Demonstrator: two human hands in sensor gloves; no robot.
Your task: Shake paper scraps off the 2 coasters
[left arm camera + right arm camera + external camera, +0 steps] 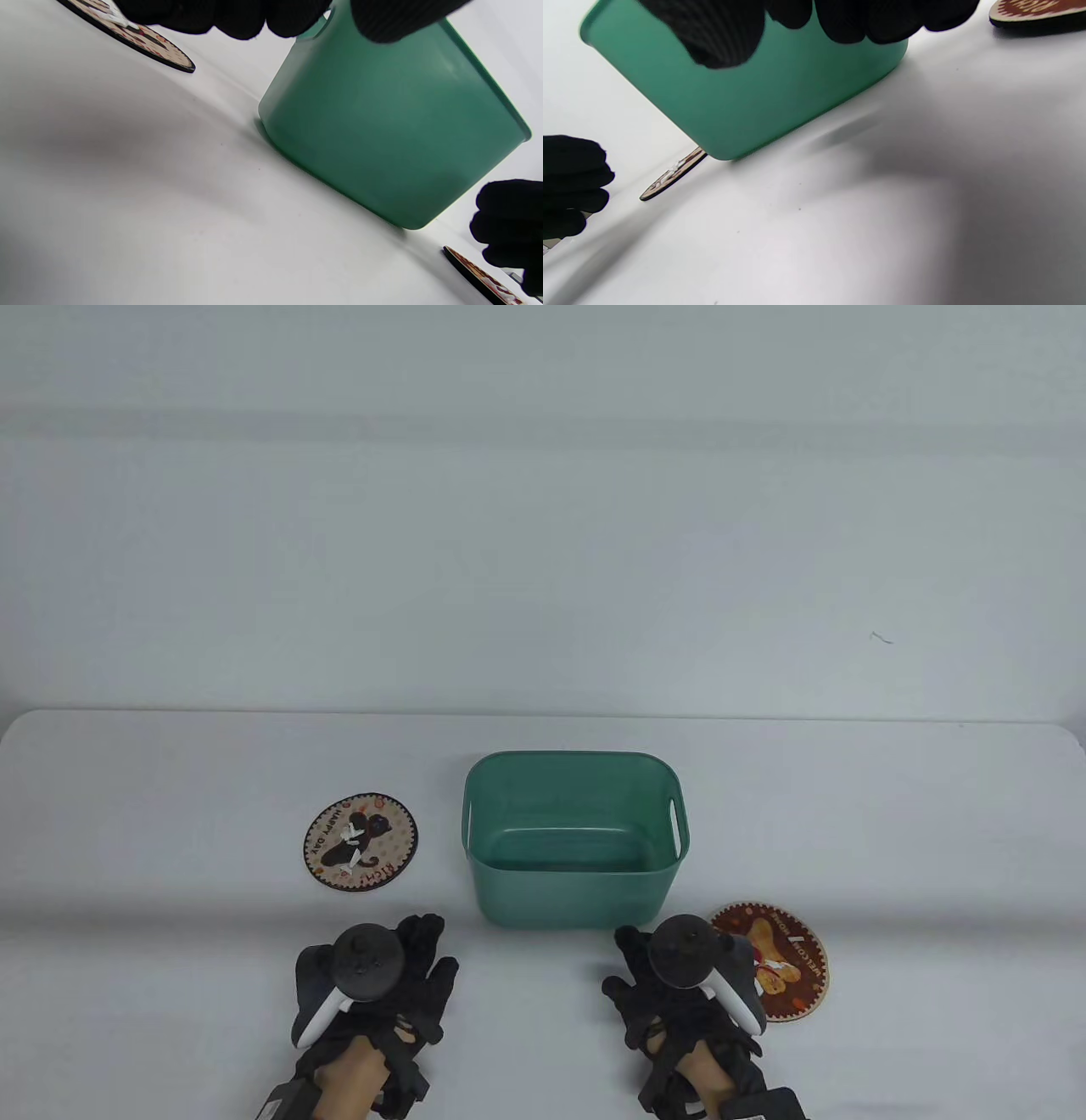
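Two round printed coasters lie flat on the white table. The left coaster (361, 841) carries white paper scraps (350, 837) on its dark picture and shows as a thin disc (146, 40) in the left wrist view. The right coaster (785, 957) is partly covered by my right hand and has a small white scrap (796, 942). My left hand (405, 963) hovers below the left coaster, fingers loosely spread, holding nothing. My right hand (642, 980) sits just left of its coaster, fingers relaxed and empty.
An empty green plastic bin (575, 836) with side handles stands between the coasters, just beyond both hands. The table's far edge (543, 715) runs across the middle of the table view, with a pale wall behind.
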